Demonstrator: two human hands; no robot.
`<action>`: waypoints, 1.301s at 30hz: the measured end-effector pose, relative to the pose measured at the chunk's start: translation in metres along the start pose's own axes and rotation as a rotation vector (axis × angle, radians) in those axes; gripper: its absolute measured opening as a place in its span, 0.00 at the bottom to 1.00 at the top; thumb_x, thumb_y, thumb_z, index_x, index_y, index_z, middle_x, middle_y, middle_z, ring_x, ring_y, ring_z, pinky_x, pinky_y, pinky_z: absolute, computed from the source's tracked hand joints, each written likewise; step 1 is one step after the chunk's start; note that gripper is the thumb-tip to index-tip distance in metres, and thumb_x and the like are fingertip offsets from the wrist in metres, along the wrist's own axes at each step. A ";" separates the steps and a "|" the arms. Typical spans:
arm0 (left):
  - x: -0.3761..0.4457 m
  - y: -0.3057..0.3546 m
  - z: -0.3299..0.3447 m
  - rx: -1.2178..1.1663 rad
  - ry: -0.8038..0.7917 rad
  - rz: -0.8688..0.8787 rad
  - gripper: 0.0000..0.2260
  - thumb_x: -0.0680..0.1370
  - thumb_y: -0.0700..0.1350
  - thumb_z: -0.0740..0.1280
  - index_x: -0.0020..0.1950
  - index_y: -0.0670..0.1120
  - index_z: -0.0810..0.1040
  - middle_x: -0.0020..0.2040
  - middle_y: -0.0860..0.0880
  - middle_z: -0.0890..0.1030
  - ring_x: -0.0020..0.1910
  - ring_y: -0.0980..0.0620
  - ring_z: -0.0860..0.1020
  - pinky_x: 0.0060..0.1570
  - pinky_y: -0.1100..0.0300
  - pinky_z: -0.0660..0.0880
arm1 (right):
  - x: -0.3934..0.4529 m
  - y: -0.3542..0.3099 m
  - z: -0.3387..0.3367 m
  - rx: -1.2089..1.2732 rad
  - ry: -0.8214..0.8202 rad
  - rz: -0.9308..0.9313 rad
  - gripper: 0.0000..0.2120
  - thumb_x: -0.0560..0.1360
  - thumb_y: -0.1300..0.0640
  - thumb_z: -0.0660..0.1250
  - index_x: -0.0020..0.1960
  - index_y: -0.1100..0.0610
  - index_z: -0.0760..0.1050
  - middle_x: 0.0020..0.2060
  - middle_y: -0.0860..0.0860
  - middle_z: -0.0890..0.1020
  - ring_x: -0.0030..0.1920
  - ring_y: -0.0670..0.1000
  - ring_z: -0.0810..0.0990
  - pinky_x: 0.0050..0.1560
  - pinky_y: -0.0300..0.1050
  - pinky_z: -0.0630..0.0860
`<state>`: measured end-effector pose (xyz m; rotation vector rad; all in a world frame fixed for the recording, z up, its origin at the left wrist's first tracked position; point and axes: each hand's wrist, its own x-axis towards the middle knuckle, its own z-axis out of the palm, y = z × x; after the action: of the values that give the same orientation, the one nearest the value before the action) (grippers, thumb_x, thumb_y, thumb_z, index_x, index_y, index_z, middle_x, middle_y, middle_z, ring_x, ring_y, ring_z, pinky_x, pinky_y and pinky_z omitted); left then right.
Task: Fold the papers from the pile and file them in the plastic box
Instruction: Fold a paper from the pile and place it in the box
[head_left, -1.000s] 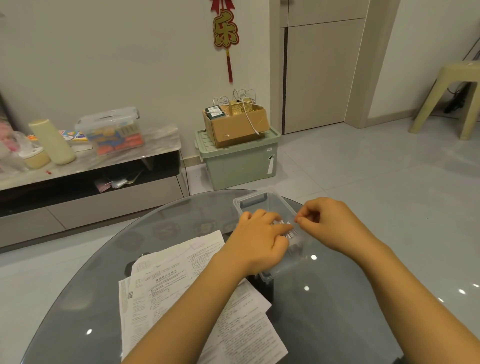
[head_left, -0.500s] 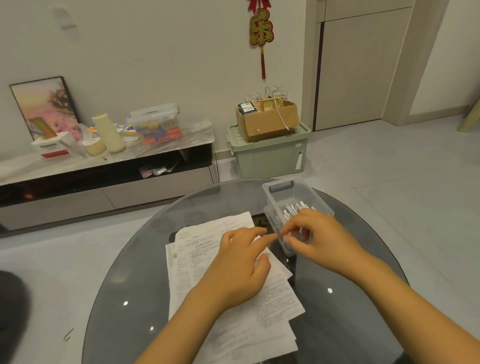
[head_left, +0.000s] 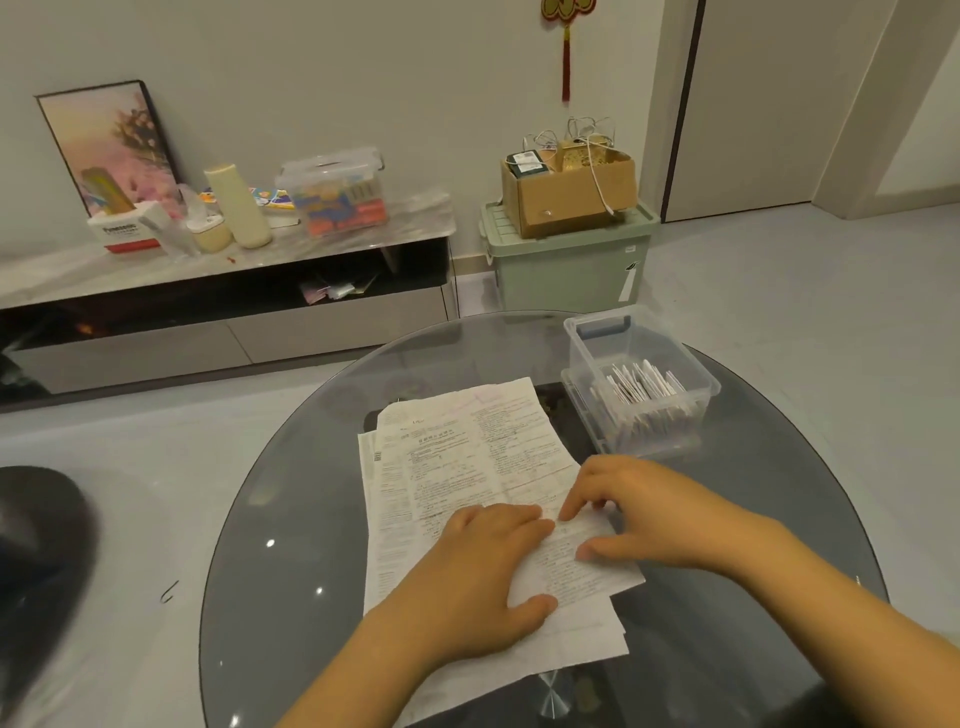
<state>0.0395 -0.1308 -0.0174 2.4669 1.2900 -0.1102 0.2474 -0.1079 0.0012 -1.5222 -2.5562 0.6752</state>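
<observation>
A pile of printed papers (head_left: 457, 457) lies on the round glass table (head_left: 291, 519). My left hand (head_left: 483, 571) rests on the near part of the pile, fingers and thumb spread on the top sheet. My right hand (head_left: 644, 514) sits at the pile's right edge, its index finger and thumb pinching the top sheet, which looks slightly lifted there. The clear plastic box (head_left: 582, 358) stands on the table just beyond my right hand. Several folded papers (head_left: 641, 387) stand upright inside it.
A low TV bench (head_left: 223, 270) with a framed picture, a bottle and a clear tub runs along the far wall. A green storage bin (head_left: 566, 270) with a cardboard box on top stands behind the table. A dark object (head_left: 36, 561) lies on the floor at left.
Both hands have left the plastic box and come back and left onto the paper pile. The camera has tilted down and left.
</observation>
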 end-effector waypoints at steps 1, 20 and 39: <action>0.000 0.000 -0.001 0.030 -0.006 0.008 0.30 0.76 0.62 0.60 0.76 0.57 0.54 0.76 0.59 0.54 0.74 0.56 0.52 0.74 0.57 0.46 | -0.001 -0.001 0.000 -0.024 -0.026 -0.006 0.18 0.69 0.45 0.71 0.58 0.42 0.74 0.54 0.40 0.72 0.53 0.39 0.68 0.53 0.34 0.68; -0.006 0.005 -0.005 0.044 -0.109 0.012 0.36 0.77 0.60 0.60 0.77 0.54 0.42 0.78 0.57 0.41 0.76 0.57 0.42 0.74 0.59 0.43 | -0.003 -0.003 0.017 -0.109 -0.112 -0.103 0.34 0.64 0.37 0.72 0.66 0.40 0.61 0.62 0.40 0.61 0.61 0.42 0.57 0.61 0.35 0.60; -0.012 -0.017 -0.025 -0.255 -0.002 -0.152 0.11 0.80 0.47 0.57 0.50 0.46 0.78 0.48 0.49 0.81 0.43 0.53 0.77 0.45 0.60 0.73 | -0.003 -0.002 0.004 -0.004 -0.008 -0.098 0.23 0.70 0.33 0.57 0.53 0.47 0.78 0.46 0.44 0.82 0.46 0.46 0.78 0.46 0.49 0.76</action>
<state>0.0161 -0.1228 0.0040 2.1546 1.3958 0.0144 0.2463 -0.1128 -0.0009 -1.3875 -2.6193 0.6664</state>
